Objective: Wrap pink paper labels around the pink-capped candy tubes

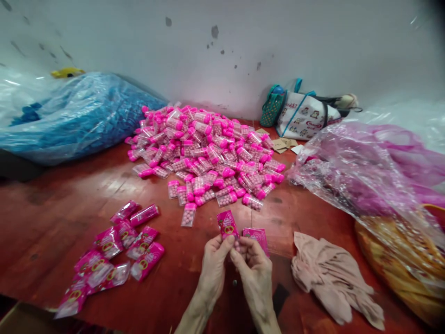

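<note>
A pink printed packet (227, 222) stands upright between my hands near the table's front edge. My left hand (212, 262) is closed on it, with the thumb pressed against its lower front. My right hand (255, 266) pinches a small clear container of pink balls (237, 244) at the packet's lower end; the fingers hide most of this container. Just behind my right fingers lies a stack of flat pink sleeves (256, 235). Beyond my hands is a large heap of clear containers with pink caps (205, 153), filled with pink balls.
Several pink packets (107, 242) lie at the left on the red table (181, 278). A beige cloth (330, 273) is at the right, beside a clear plastic bag (368, 167). A blue-filled bag (79, 120) stands back left. Against the wall rests a white tote bag (306, 116).
</note>
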The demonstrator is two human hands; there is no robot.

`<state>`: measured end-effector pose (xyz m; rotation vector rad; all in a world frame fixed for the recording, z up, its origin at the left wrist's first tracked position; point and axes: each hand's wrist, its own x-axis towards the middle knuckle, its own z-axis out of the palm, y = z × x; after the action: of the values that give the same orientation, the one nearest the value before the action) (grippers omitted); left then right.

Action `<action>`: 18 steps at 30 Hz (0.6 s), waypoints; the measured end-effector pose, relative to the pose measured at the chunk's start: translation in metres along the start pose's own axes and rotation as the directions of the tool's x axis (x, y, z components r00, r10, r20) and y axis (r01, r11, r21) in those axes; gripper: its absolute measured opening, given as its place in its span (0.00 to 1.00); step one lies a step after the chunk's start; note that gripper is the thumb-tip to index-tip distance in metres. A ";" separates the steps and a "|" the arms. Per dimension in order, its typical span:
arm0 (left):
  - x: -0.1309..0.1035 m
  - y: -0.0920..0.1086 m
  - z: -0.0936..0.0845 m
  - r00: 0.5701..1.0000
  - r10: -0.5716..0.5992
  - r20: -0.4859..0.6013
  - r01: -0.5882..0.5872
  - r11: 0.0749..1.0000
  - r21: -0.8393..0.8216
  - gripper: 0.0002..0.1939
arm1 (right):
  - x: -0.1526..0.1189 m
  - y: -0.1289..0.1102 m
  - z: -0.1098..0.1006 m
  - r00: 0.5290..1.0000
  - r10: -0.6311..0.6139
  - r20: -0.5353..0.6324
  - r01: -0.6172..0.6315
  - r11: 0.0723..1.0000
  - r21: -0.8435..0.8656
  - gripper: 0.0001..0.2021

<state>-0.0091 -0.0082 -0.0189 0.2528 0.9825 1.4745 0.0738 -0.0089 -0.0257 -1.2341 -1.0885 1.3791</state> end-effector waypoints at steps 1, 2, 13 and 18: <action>-0.001 -0.002 0.002 1.000 0.001 0.008 -0.001 1.000 0.000 0.04 | 0.000 -0.001 -0.001 1.000 0.006 -0.012 -0.006 1.000 0.031 0.10; -0.002 -0.003 0.004 1.000 -0.002 0.014 0.002 1.000 -0.005 0.04 | 0.001 -0.002 -0.002 1.000 0.010 -0.019 -0.009 0.998 0.057 0.10; 0.004 0.011 0.009 0.993 -0.119 -0.005 0.119 0.993 0.022 0.09 | 0.001 0.002 -0.007 0.970 -0.244 0.002 0.239 0.951 -0.195 0.23; -0.003 0.010 0.012 0.987 -0.162 0.008 0.162 0.985 -0.055 0.08 | 0.001 0.001 -0.012 0.842 -0.537 0.056 0.502 0.740 -0.447 0.17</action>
<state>-0.0073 -0.0050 -0.0039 0.1319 0.9360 1.3501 0.0856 -0.0080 -0.0276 -1.1524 -1.6099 0.6572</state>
